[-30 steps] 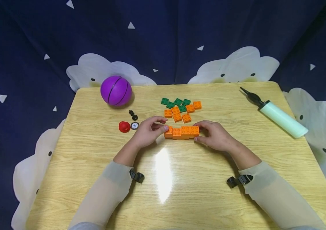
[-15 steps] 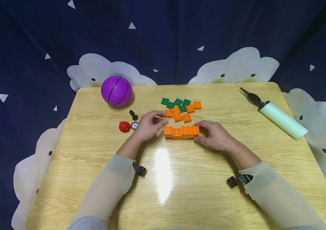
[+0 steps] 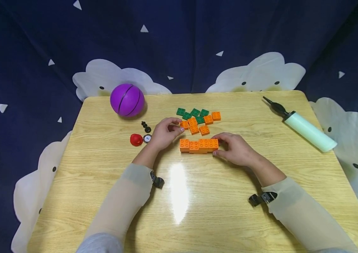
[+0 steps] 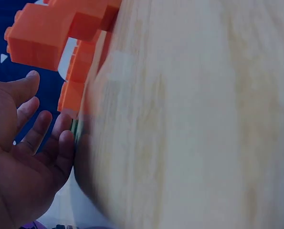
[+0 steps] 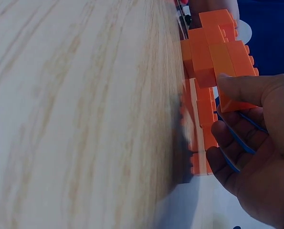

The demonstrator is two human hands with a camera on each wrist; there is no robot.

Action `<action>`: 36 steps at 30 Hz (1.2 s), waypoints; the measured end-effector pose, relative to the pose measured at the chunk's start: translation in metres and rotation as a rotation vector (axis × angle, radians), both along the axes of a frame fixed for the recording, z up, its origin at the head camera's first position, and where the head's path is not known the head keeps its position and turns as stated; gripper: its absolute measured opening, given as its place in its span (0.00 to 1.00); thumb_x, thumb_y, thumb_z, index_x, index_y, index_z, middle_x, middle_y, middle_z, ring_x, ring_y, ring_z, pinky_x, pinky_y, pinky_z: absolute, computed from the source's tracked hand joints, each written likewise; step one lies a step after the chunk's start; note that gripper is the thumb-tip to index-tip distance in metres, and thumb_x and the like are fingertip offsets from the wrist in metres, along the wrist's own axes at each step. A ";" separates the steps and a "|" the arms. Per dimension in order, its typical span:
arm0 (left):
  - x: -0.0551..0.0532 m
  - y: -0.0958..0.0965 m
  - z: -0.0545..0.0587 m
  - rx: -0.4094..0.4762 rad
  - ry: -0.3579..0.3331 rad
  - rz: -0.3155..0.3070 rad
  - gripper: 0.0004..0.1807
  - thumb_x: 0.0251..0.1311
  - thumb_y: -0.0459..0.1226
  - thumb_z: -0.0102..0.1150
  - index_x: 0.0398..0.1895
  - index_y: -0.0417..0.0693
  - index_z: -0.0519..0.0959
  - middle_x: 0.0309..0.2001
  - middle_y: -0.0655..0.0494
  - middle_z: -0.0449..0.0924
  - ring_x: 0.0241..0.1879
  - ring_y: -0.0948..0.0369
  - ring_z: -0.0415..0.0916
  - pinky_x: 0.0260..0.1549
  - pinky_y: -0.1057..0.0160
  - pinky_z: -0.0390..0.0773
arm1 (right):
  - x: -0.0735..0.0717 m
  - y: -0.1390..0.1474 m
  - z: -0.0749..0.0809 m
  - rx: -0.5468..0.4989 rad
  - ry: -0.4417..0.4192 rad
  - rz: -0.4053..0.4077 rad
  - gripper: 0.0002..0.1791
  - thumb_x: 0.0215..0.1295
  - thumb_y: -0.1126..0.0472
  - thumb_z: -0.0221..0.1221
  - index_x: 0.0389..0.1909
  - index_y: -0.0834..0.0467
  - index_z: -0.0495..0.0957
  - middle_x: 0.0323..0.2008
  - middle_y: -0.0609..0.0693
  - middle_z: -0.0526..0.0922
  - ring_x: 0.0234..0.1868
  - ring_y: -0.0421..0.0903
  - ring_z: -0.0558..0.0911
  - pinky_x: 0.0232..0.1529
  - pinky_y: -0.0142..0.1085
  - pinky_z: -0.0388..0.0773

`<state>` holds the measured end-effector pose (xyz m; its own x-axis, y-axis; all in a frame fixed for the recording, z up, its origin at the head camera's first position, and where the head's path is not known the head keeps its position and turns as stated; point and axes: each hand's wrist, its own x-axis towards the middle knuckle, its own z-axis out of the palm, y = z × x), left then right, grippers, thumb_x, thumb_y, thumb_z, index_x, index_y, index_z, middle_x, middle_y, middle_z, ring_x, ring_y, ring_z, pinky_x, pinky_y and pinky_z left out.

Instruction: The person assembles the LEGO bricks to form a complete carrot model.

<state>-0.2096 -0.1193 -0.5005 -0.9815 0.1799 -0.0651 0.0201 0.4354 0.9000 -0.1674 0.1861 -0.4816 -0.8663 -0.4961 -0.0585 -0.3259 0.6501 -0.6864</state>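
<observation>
A row of joined orange building bricks stands in the middle of the wooden table. My right hand holds its right end between thumb and fingers, and the right wrist view shows the thumb on the end brick. Beyond the row's left end is my left hand, its thumb and fingers apart on either side of a loose orange brick; whether they touch it is hard to tell. In the left wrist view, the left hand shows bent, spread fingers with nothing gripped. Further orange bricks lie close by.
Several green bricks lie behind the orange ones. A purple ball sits at the back left, with a small black piece, a red hat-shaped piece and a round chip nearer. A hand pump lies at right.
My left hand has let go of the row's left end and moved away from me to the loose orange bricks. The right hand and the row stay in place.
</observation>
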 end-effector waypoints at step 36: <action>-0.013 0.007 -0.008 -0.166 0.009 0.043 0.19 0.63 0.40 0.73 0.57 0.50 0.84 0.37 0.54 0.80 0.39 0.57 0.75 0.42 0.58 0.75 | 0.000 -0.001 0.003 0.013 0.010 0.001 0.27 0.63 0.57 0.73 0.61 0.58 0.80 0.61 0.54 0.82 0.65 0.56 0.77 0.68 0.53 0.69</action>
<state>-0.2228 -0.1120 -0.5090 -0.9888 0.1249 -0.0816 0.0058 0.5786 0.8156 -0.1672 0.1850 -0.4785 -0.8665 -0.4960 -0.0565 -0.3331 0.6587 -0.6747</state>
